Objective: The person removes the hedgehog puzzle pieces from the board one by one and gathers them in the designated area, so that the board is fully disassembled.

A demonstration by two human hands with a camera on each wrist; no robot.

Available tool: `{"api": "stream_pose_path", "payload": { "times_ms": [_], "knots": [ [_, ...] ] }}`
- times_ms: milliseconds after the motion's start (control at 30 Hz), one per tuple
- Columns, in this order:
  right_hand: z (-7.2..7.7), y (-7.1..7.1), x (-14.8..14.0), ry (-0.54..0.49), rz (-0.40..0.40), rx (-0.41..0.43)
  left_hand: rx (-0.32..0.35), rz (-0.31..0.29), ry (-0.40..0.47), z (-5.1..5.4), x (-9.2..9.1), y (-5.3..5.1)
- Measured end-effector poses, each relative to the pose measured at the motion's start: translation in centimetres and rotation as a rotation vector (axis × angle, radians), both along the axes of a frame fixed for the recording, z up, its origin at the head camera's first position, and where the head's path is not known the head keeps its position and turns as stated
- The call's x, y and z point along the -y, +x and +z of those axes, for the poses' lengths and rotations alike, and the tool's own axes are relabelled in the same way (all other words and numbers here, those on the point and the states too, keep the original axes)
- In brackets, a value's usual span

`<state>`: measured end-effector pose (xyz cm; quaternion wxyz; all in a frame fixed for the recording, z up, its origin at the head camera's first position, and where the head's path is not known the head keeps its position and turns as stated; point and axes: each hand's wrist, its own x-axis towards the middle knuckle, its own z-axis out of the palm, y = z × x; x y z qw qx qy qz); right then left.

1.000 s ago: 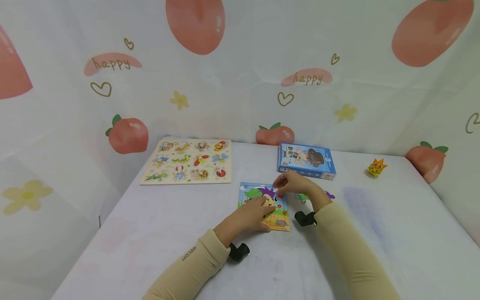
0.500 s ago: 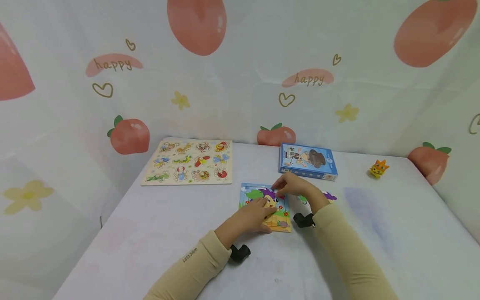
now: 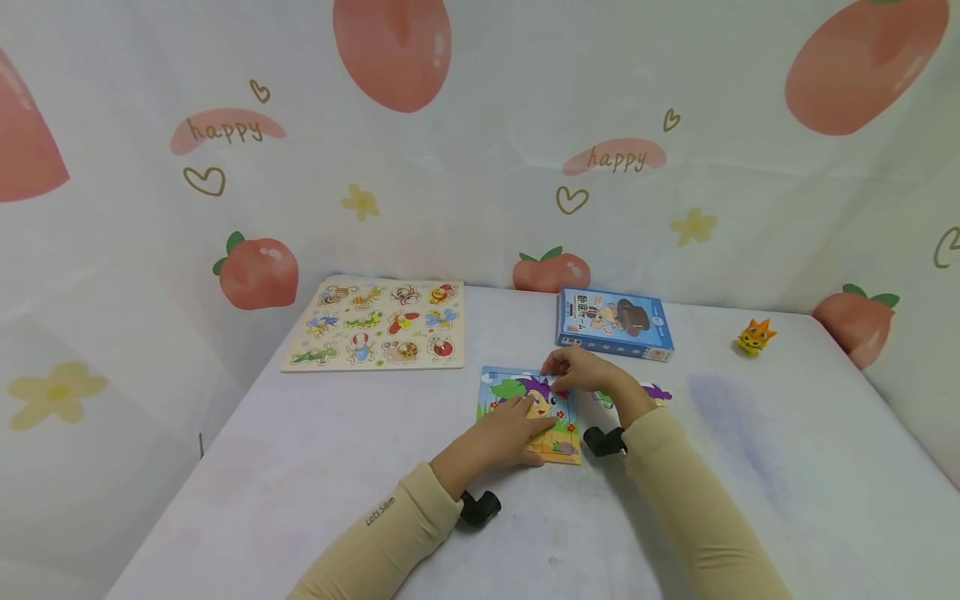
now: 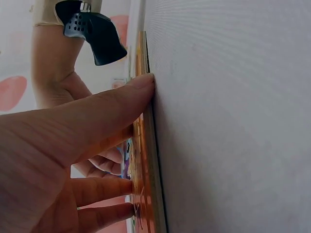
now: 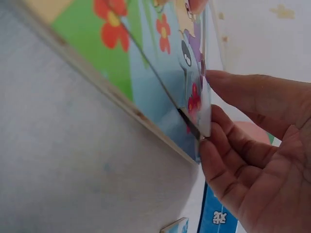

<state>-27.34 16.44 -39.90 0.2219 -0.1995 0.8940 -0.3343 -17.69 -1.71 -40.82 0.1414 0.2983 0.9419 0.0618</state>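
A small jigsaw puzzle board [image 3: 564,456], with a purple-haired cartoon animal and red flowers, lies flat on the white table. My left hand [image 3: 498,435] rests on its lower left part, fingers spread; in the left wrist view the thumb [image 4: 138,90] touches the board's near edge. At the far right corner, my right hand [image 3: 585,371] pinches a puzzle piece [image 5: 194,99] between thumb and fingers. This piece sits slightly raised, with a dark gap beneath it. Loose pieces lie right of the board, one green [image 3: 603,400] and one purple [image 3: 658,392], partly behind the right wrist.
A wooden insect peg board [image 3: 457,337] lies at the back left. Behind the puzzle is a blue box [image 3: 615,323] with a hat-wearing cartoon figure. An orange and yellow toy figure [image 3: 753,337] stands at the back right. A peach-printed cloth [image 3: 465,225] hangs behind the table.
The right hand has shifted very slightly left at the puzzle's far right corner, uncovering more of the purple piece. The left hand stays on the board.
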Motion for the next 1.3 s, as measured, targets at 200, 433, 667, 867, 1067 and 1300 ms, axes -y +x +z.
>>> {"api": "stream_pose_path", "payload": {
  "times_ms": [200,433,667,867,1067,1300],
  "knots": [
    [0.2,0.1,-0.6,-0.005,-0.052,-0.006,0.006,-0.001,-0.002,0.2,-0.1,0.1],
    [-0.1,0.2,-1.4,-0.029,-0.141,-0.005,-0.001,-0.001,-0.017,0.0,-0.1,-0.2],
    [-0.9,0.6,-1.8,-0.079,-0.172,0.047,0.009,-0.002,-0.013,0.0,-0.1,-0.2],
    [-1.0,1.0,-1.8,-0.103,-0.179,0.055,0.016,0.008,-0.007,0.3,0.0,0.1],
    [-0.3,1.5,-2.9,-0.123,-0.218,0.032,0.017,0.009,0.0,0.4,0.0,0.2],
    [0.0,1.8,-5.3,-0.115,-0.283,0.005,0.021,0.01,-0.011,0.2,0.0,0.1]
  ]
}}
